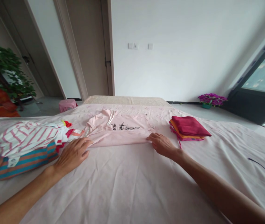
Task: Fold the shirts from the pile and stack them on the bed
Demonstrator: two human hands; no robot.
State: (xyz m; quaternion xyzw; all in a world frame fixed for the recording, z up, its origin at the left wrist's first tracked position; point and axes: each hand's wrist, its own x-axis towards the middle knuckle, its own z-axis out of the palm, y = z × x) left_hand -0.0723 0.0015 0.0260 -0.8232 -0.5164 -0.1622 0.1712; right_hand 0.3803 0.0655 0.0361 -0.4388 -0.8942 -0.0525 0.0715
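Note:
A pale pink T-shirt (120, 129) with a black print lies partly folded on the bed, its near edge doubled over. My left hand (73, 154) rests on the left end of that folded edge, fingers curled and pinching the cloth. My right hand (161, 143) presses on the right end of the same edge, fingers closed on the fabric. Both forearms reach in from the bottom of the view.
A heap of unfolded clothes (27, 146), striped pink-white and teal-orange, lies to the left. A folded stack with a dark red top piece (188, 127) sits to the right. The pink bed sheet (132, 186) spreads in front. A black cord (262, 166) lies far right.

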